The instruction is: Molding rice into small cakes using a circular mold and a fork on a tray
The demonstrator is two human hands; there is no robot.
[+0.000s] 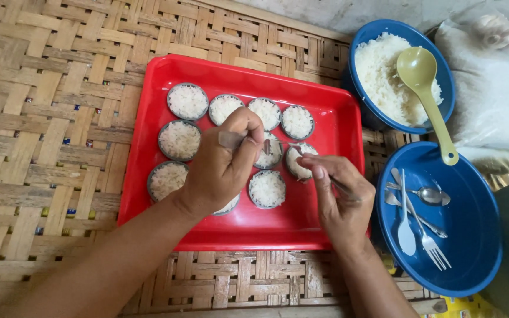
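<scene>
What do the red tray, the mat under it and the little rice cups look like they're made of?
Red tray: probably plastic, with a smooth, slightly glossy, even colour and rounded moulded rim.
Mat: woven flat strips, likely bamboo or similar plant fibre, with a matte tan, visible over-under weave.
Rice cups: thin grey rims, maybe metal; too small to be sure.
The left hand and right hand each hold a utensil over them.

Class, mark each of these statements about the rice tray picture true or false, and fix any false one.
1. The small round moulds of rice sit on a red tray. True.
2. The pale green ladle lies in the bowl with the cutlery. False: it rests in the blue bowl of rice.
3. A fork lies in the other blue bowl. True.
4. The left hand holds nothing. False: it holds a metal utensil.
5. The tray rests on bare tiles. False: on a woven mat.
</scene>
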